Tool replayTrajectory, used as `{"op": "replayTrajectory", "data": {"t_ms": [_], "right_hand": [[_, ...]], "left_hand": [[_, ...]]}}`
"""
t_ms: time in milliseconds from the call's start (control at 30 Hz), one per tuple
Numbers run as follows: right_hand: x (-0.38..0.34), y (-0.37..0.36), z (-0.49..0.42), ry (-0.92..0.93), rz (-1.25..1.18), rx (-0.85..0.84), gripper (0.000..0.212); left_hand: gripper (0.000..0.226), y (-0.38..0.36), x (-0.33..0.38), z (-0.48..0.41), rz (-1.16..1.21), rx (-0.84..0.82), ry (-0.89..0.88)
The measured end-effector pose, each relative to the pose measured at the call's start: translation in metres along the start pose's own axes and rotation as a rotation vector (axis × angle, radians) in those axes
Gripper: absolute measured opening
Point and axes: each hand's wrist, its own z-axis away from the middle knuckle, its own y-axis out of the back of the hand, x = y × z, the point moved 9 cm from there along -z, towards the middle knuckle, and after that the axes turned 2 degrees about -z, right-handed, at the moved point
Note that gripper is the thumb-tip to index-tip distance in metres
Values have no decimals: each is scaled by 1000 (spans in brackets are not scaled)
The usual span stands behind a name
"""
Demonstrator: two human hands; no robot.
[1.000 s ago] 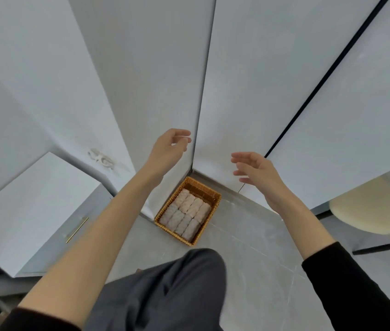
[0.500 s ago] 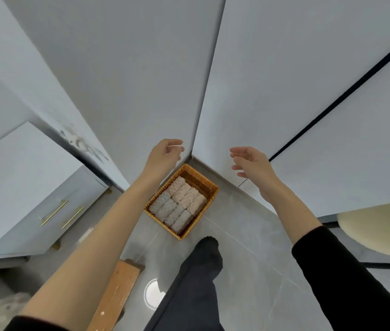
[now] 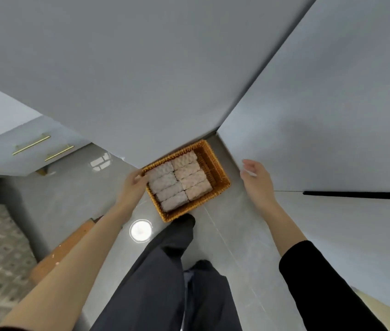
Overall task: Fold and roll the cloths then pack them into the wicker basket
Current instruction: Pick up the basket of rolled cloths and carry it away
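Where two pale grey walls (image 3: 141, 80) meet, I log the rectangular orange-brown wicker basket (image 3: 215, 174) on the grey tiled floor (image 3: 225, 223), with eight rolled beige cloths (image 3: 179, 181) packed inside in two rows. The left hand (image 3: 131, 186) reaches its left rim, but I cannot tell whether it grips. The right hand (image 3: 257, 179) hangs loosely spread, apart from the basket's right side.
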Motion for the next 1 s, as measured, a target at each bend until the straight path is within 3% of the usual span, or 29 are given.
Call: {"op": "replayTrajectory", "data": {"t_ms": [367, 633, 767, 867, 1000], "right_hand": [[97, -77, -170, 72, 276, -211, 47], [189, -142, -285, 57, 345, -230, 57], [220, -181, -325, 190, 410, -224, 46], [235, -201, -351, 344, 584, -158, 38], [262, -217, -375, 398, 551, -151, 51]], "left_hand": [[57, -61, -112, -113, 66, 235, 193], [69, -90, -215, -199, 21, 405, 272], [75, -110, -266, -244, 27, 436, 314], [79, -122, -290, -276, 15, 435, 280], [80, -133, -298, -310, -69, 458, 157]]}}
